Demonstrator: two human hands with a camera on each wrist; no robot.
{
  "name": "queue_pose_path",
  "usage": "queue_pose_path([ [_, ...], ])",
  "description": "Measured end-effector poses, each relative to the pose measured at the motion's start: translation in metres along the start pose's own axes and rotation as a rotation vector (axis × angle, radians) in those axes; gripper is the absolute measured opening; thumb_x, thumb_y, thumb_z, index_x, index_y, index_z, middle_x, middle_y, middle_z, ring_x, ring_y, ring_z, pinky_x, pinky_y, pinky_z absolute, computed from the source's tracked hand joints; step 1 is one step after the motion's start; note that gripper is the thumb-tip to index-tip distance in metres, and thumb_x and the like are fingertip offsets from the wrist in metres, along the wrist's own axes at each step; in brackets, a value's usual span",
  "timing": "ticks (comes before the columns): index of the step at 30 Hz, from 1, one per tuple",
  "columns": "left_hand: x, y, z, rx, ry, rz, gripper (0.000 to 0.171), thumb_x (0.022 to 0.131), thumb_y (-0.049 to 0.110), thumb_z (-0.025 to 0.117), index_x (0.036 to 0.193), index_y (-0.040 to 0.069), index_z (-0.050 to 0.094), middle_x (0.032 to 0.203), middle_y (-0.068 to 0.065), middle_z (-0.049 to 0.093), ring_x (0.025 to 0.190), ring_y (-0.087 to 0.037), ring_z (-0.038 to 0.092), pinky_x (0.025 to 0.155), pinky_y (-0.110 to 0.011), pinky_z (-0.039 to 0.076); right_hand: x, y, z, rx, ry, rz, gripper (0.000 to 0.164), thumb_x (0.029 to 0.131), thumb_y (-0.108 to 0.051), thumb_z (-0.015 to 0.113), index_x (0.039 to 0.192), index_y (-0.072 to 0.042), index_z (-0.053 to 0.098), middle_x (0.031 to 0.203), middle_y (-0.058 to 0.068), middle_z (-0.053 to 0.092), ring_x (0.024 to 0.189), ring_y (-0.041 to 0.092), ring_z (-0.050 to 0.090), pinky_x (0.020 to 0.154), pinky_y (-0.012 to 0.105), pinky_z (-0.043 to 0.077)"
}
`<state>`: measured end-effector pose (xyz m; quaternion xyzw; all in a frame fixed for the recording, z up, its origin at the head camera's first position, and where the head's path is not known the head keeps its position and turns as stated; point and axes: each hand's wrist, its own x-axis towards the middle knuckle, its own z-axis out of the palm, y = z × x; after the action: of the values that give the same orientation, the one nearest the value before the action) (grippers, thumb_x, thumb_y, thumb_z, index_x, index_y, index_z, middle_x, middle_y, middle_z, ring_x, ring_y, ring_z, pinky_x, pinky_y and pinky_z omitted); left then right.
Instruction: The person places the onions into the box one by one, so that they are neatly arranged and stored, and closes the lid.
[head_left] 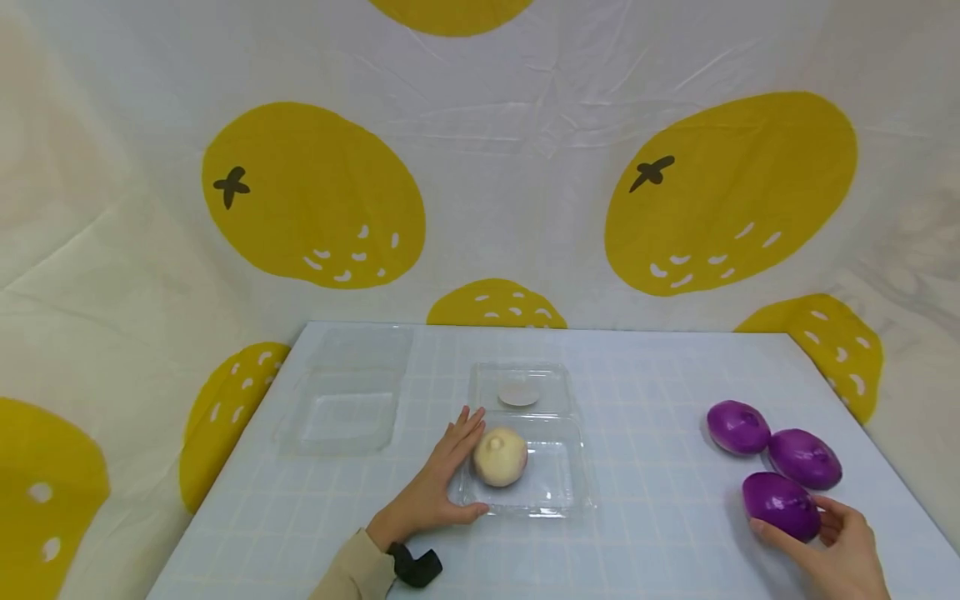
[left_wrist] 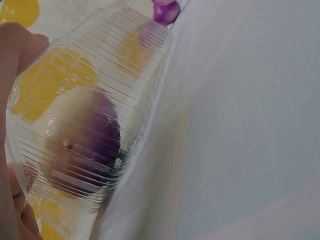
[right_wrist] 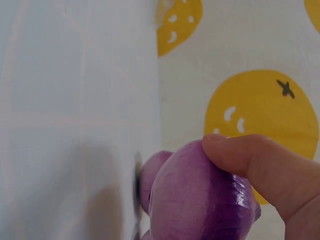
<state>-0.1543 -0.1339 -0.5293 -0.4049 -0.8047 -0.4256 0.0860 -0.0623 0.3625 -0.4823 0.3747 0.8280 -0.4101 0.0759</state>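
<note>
My right hand (head_left: pixel 847 546) grasps the nearest purple onion (head_left: pixel 780 504), thumb on one side, fingers on the other; whether it touches the table (head_left: pixel 652 533) I cannot tell. Two more onions (head_left: pixel 805 459) lie just beyond it. My left hand (head_left: pixel 437 482) is unclenched, fingers stretched along the left side of a clear box (head_left: pixel 557 477), thumb at its near corner. A pale onion (head_left: pixel 500 457) sits inside, at the left; the lid (head_left: pixel 555 390), with a white label (head_left: pixel 518 394), lies open behind. Farther left stands a second box (head_left: pixel 341 421).

Clear box (head_left: pixel 555 473) open (two-tone onion (head_left: pixel 501 457) inside); front purple onion (head_left: pixel 780 505) glossy.
</note>
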Motion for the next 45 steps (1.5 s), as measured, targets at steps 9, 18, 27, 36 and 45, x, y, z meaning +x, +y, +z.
queue_pose_path([
  [9,0.001,0.001,0.001,0.003,-0.003,-0.009,0.103,0.079,0.042,0.08,0.155,-0.001,0.026,0.163,-0.017,0.019,0.15,-0.04,0.007,0.123,-0.043,0.0,-0.009,-0.017,-0.008,-0.002,-0.068,-0.092,0.127,0.078,-0.06,0.076,0.154,0.007,-0.001,0.148,0.039,0.01,0.13,0.053,0.019,0.103,0.068,0.035],
  [18,0.001,0.002,0.0,-0.001,-0.012,-0.02,0.103,0.078,0.04,0.08,0.155,-0.001,0.025,0.163,-0.016,0.018,0.151,-0.039,0.006,0.123,-0.041,-0.001,-0.027,-0.052,-0.017,-0.014,-0.156,-0.242,0.122,0.082,-0.054,0.076,0.153,0.008,-0.002,0.15,0.04,0.01,0.133,0.056,0.021,0.101,0.069,0.037],
  [27,0.0,0.0,0.001,0.009,-0.006,-0.013,0.102,0.079,0.043,0.079,0.155,-0.001,0.026,0.163,-0.016,0.019,0.15,-0.04,0.007,0.123,-0.042,0.0,-0.039,-0.078,-0.016,-0.041,-0.133,-0.45,0.116,0.081,-0.048,0.08,0.151,0.009,0.006,0.147,0.041,0.02,0.131,0.058,0.027,0.096,0.071,0.038],
  [36,0.0,-0.001,0.001,0.011,0.002,0.001,0.101,0.081,0.044,0.078,0.154,-0.002,0.026,0.163,-0.017,0.019,0.15,-0.041,0.007,0.123,-0.043,0.001,-0.051,-0.105,-0.01,-0.09,-0.115,-0.603,0.114,0.076,-0.045,0.084,0.151,0.006,0.016,0.149,0.04,0.024,0.133,0.059,0.029,0.097,0.07,0.037],
  [45,0.001,0.0,0.002,0.006,0.001,0.003,0.102,0.08,0.044,0.079,0.155,-0.001,0.026,0.163,-0.018,0.019,0.15,-0.041,0.007,0.123,-0.043,0.001,-0.067,-0.129,0.001,-0.068,-0.095,-0.794,0.098,0.077,-0.029,0.086,0.149,-0.001,0.026,0.145,0.03,0.038,0.131,0.051,0.04,0.101,0.022,0.045],
])
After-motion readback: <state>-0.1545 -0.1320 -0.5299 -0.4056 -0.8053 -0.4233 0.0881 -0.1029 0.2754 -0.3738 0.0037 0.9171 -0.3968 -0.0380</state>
